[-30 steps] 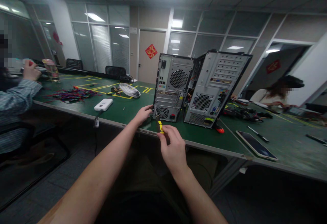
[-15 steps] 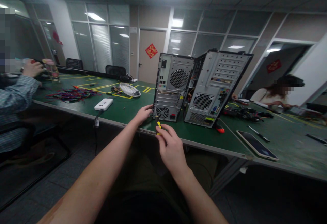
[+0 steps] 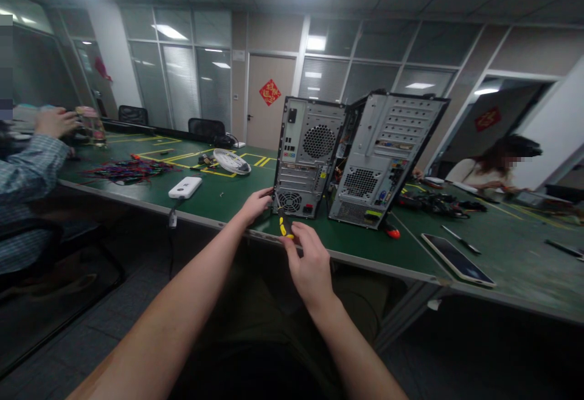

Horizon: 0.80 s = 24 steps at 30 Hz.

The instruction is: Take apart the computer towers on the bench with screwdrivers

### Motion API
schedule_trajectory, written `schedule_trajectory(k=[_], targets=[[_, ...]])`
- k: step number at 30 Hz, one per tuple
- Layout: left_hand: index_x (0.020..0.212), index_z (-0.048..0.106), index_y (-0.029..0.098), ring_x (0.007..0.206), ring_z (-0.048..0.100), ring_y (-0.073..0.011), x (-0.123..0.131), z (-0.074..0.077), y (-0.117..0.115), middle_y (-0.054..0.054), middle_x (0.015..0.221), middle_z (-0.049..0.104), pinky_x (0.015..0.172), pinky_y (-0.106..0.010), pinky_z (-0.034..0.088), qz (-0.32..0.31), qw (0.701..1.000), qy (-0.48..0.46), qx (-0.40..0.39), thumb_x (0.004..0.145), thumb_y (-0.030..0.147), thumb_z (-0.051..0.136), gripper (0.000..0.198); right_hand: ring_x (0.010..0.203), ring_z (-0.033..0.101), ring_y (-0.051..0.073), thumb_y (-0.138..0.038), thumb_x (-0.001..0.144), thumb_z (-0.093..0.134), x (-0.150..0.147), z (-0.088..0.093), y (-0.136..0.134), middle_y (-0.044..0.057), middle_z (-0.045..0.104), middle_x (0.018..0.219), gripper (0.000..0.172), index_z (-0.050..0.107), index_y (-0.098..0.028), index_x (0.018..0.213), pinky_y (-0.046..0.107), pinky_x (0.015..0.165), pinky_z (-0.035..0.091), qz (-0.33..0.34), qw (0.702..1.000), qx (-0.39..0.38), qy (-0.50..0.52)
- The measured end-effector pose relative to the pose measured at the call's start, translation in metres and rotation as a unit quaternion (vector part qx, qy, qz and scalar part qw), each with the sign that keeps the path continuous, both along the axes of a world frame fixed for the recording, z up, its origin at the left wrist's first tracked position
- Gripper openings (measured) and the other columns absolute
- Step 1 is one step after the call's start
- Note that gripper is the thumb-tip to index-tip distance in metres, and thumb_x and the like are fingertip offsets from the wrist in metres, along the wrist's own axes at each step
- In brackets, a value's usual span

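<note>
My right hand (image 3: 309, 259) is closed around the end of a screwdriver (image 3: 285, 226) with a yellow and black handle. The screwdriver's thin shaft points up at the lower left edge of a computer case (image 3: 298, 171). Whether its tip sits in a screw is too small to tell. My left hand (image 3: 257, 207) rests against the lower left side of that case with its fingers stretched out. The case stands upright, its rear panel with fan grilles and ports facing me. Touching or very close on its right stands a second, larger computer case (image 3: 371, 162).
A white power bank (image 3: 185, 187) with a cable lies left, near tangled wires (image 3: 132, 169) and a white oval basket (image 3: 232, 161). Right are a phone (image 3: 457, 259), a thin pen-like tool (image 3: 460, 240), a red-ended tool (image 3: 392, 231) and black cables (image 3: 433, 203). People sit at both sides.
My right hand has shifted slightly right and back along the screwdriver, and its fingers have changed position, showing more of the handle. My left hand and both cases stay in place.
</note>
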<state>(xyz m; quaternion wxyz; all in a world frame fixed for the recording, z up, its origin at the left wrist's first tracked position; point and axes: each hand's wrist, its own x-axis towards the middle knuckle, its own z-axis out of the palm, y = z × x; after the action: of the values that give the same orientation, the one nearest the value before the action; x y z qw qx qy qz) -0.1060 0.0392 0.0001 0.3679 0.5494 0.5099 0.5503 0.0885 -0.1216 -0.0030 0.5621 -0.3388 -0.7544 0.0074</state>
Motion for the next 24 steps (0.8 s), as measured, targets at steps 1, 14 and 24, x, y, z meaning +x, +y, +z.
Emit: schedule_trajectory(k=[1, 14, 24], targets=[[0.141, 0.069, 0.023, 0.118, 0.067, -0.0235, 0.0, 0.0, 0.0, -0.008, 0.143, 0.07, 0.077, -0.026, 0.056, 0.0, 1.0, -0.001, 0.0, 0.074, 0.02, 0.062, 0.068, 0.116, 0.072, 0.025, -0.026, 0.104, 0.061, 0.0, 0.001, 0.0, 0.014, 0.074, 0.123, 0.022, 0.074, -0.02, 0.121, 0.042, 0.103, 0.062, -0.001, 1.0, 0.002, 0.001], [0.142, 0.069, 0.022, 0.116, 0.068, -0.0227, 0.0, -0.002, 0.003, -0.008, 0.143, 0.07, 0.078, -0.026, 0.054, -0.01, 1.0, -0.011, -0.001, 0.074, 0.021, 0.063, 0.068, 0.123, 0.073, 0.027, -0.019, 0.101, 0.063, 0.002, 0.005, 0.0, 0.014, 0.076, 0.131, 0.03, 0.077, -0.019, 0.127, 0.043, 0.11, 0.059, 0.018, 0.999, -0.02, -0.026], [0.141, 0.068, 0.02, 0.117, 0.068, -0.0245, -0.002, -0.002, 0.001, -0.011, 0.135, 0.074, 0.079, -0.029, 0.053, -0.018, 0.999, -0.027, 0.0, 0.076, 0.031, 0.066, 0.066, 0.127, 0.07, 0.028, -0.016, 0.104, 0.058, 0.005, 0.01, -0.015, 0.018, 0.07, 0.138, 0.033, 0.075, -0.016, 0.132, 0.044, 0.11, 0.059, -0.017, 0.994, 0.037, -0.102]])
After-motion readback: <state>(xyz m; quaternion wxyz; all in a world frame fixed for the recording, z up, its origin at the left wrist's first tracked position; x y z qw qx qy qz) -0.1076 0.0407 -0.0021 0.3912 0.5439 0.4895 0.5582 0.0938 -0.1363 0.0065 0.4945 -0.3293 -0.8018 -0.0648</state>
